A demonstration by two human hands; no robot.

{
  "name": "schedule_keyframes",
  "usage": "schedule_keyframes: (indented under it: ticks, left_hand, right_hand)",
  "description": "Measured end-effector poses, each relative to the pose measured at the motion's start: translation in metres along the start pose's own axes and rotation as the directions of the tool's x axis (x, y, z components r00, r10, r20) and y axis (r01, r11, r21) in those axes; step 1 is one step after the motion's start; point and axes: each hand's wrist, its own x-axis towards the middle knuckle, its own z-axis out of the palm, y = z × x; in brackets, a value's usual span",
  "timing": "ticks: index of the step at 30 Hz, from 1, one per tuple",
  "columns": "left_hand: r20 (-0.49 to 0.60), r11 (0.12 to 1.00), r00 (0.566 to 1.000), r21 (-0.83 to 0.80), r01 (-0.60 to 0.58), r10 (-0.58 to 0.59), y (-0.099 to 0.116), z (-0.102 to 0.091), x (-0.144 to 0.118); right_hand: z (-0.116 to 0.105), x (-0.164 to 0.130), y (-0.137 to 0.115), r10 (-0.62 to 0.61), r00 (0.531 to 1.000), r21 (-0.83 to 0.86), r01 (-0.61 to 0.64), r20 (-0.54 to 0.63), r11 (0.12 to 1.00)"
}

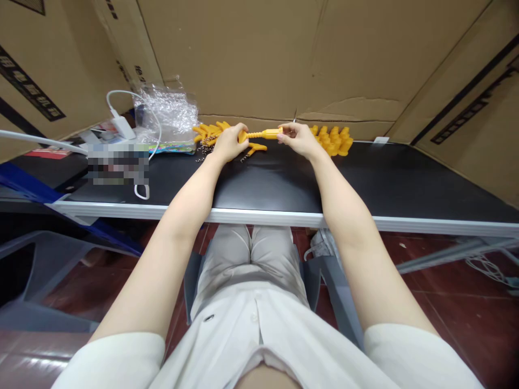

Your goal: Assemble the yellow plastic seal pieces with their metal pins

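Observation:
Between my hands, above the table, a yellow plastic sleeve (271, 133) with a ribbed, narrower left part is held level. My left hand (232, 143) is closed on a yellow corkscrew handle (242, 136) at the sleeve's left end; its metal spiral is out of sight. With thumb and fingers my right hand (299, 139) pinches the sleeve's right end. Beside and behind my left hand lie several yellow corkscrews (206, 131) with bare metal spirals. One more corkscrew (257, 147) lies just right of that hand. Several yellow sleeves (334, 141) stand grouped beyond my right hand.
Clear plastic bags (166, 111) are heaped at the back left of the black tabletop (267, 183). A white cable (44, 140) and a white plug (123, 127) are near them. Cardboard walls (259, 59) enclose the back and sides. A white edge strip (267, 217) runs along the front.

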Motion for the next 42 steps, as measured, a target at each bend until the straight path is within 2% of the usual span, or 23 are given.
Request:
schedule_keyframes:
  ticks: [5, 10, 14, 17, 21, 29, 35, 39, 42]
  left_hand:
    - [-0.026, 0.999, 0.999, 0.026, -0.040, 0.041, 0.002, 0.002, 0.001]
    - [-0.026, 0.999, 0.999, 0.031, -0.043, 0.043, 0.002, 0.003, 0.002]
    - [-0.020, 1.000, 1.000, -0.001, -0.006, 0.006, -0.003, 0.002, 0.002]
    - [-0.025, 1.000, 1.000, -0.016, 0.000, 0.000, -0.005, 0.001, 0.002]
    - [-0.036, 1.000, 0.999, -0.011, -0.016, 0.016, -0.002, 0.001, 0.001]
    - [-0.050, 0.996, 0.996, -0.039, -0.075, 0.073, 0.005, 0.002, 0.002]
    - [-0.033, 0.997, 0.998, -0.051, -0.063, 0.061, 0.005, 0.002, 0.002]
    - [-0.023, 0.998, 0.999, -0.047, -0.033, 0.032, 0.006, 0.000, 0.002]
    - [-0.011, 0.999, 1.000, -0.032, 0.005, -0.006, 0.008, -0.002, 0.001]
  right_hand:
    - [0.004, -0.001, 0.000, 0.117, 0.993, 0.153, -0.115, -0.006, 0.981]
    - [0.009, 0.002, 0.001, 0.199, 0.980, 0.180, -0.198, 0.015, 0.963]
    - [0.004, -0.001, -0.004, 0.226, 0.970, 0.197, -0.239, 0.085, 0.951]
    - [0.001, -0.005, -0.008, 0.195, 0.974, 0.218, -0.216, 0.115, 0.952]
    - [0.002, -0.007, -0.009, 0.161, 0.985, 0.220, -0.172, 0.067, 0.960]
    - [0.002, -0.007, -0.011, 0.210, 0.977, 0.201, -0.213, 0.037, 0.956]
    - [0.007, -0.001, -0.002, 0.240, 0.971, 0.213, -0.238, 0.019, 0.948]
    - [0.003, 0.000, -0.001, 0.274, 0.961, 0.195, -0.278, 0.045, 0.941]
    - [-0.004, -0.004, -0.006, 0.210, 0.976, 0.219, -0.217, 0.056, 0.951]
